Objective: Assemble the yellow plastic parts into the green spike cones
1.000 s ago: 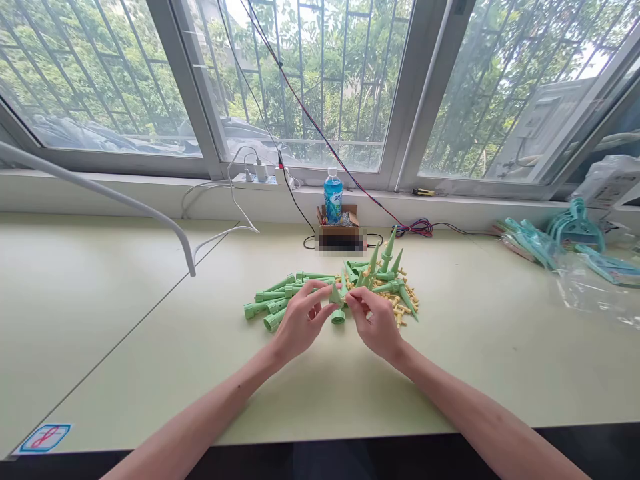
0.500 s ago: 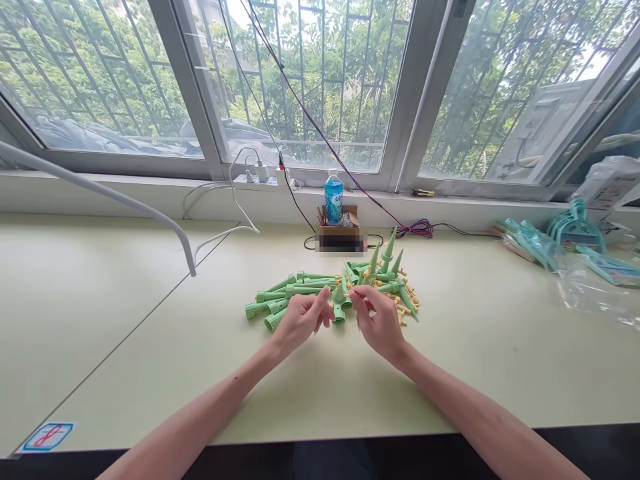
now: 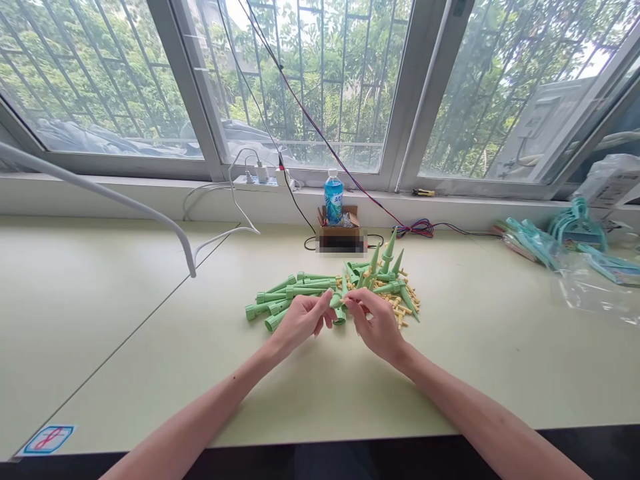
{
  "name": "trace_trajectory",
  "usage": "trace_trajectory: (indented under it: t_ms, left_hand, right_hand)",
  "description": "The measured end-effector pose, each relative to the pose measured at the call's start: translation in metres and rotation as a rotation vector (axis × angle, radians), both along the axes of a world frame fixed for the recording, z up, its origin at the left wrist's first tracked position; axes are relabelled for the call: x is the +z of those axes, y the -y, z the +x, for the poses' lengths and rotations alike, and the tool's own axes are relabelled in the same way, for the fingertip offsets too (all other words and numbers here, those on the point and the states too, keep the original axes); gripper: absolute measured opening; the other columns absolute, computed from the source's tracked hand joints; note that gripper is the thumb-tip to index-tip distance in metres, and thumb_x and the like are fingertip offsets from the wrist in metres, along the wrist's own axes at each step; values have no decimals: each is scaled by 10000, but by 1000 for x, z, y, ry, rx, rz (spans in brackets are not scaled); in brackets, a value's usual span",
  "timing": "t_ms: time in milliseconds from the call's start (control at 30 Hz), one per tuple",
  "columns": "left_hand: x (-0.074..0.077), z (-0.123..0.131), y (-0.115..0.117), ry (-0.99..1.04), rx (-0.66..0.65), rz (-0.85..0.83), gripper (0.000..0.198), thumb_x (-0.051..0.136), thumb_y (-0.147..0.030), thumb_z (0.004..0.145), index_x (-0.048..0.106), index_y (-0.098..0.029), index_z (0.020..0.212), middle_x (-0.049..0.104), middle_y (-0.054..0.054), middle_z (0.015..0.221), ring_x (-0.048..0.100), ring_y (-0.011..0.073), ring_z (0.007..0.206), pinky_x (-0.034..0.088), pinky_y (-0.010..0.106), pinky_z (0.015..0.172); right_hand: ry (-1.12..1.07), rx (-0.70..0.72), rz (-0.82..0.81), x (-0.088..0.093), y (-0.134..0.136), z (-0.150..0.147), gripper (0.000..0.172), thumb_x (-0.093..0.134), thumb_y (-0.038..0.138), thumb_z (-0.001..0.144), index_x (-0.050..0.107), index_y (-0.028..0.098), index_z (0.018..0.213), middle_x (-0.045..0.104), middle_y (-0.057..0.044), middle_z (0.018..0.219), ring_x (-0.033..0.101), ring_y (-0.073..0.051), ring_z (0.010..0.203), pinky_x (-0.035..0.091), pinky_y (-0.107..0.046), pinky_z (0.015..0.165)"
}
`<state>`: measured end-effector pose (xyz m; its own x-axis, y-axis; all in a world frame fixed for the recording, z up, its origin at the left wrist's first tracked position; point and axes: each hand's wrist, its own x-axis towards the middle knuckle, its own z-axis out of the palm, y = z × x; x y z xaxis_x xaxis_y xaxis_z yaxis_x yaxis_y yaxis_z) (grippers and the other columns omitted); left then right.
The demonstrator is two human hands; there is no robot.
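Observation:
Between the fingertips of my left hand [image 3: 306, 316] is a green plastic spike [image 3: 336, 302], a tapered cone held tilted just above the pile. My right hand [image 3: 376, 323] is closed in a pinch beside it, with a small yellow plastic piece mostly hidden at the fingertips, touching or very near the spike. Long green spikes [image 3: 277, 297] lie heaped behind my left hand. Beyond my right hand several green cones [image 3: 388, 252] stand upright among loose yellow T-shaped pieces [image 3: 403, 312].
At the back of the table a blue drink bottle [image 3: 333, 199] stands in a small cardboard box [image 3: 353, 220]. Coiled red and black cable [image 3: 417, 228] lies right of it. Turquoise plastic items [image 3: 580, 227] and clear bags occupy the far right. A white tube [image 3: 150, 208] reaches in from the left.
My right hand has moved slightly left, closing the gap to my left hand. A green spike now shows tilted at my left fingertips. The pile looks nearly the same.

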<state>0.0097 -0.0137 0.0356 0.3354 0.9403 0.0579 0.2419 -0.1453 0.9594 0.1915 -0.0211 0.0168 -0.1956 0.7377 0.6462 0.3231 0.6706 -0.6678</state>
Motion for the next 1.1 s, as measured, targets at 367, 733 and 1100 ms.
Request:
trace_trajectory:
  t_ms: [367, 733, 1100]
  left_hand:
    - [-3, -1, -1, -18, -6, 12, 611, 421, -604, 932, 704, -123, 682, 611, 34, 558, 413, 70, 427, 327, 202, 439]
    - [-5, -2, -2, -22, -28, 31, 597, 424, -599, 930, 643, -131, 630, 582, 20, 538, 421, 73, 419, 319, 201, 436]
    - [1, -2, 1, -57, -37, 51, 580, 417, -609, 929, 637, -144, 661, 521, -13, 495, 394, 78, 414, 331, 216, 457]
  right_hand:
    - [-6, -15, -19, 1, 2, -1, 237, 448, 334, 1000, 600, 184, 898, 559, 16, 638, 462, -93, 464, 409, -227, 477]
    - [-11, -19, -24, 2, 1, 0, 243, 453, 338, 995, 599, 179, 883, 537, 29, 590, 474, -98, 447, 398, -226, 460]
    - [-19, -10, -37, 3, 2, 0, 249, 451, 356, 996, 595, 187, 884, 525, 34, 582, 459, -93, 431, 406, -222, 453]
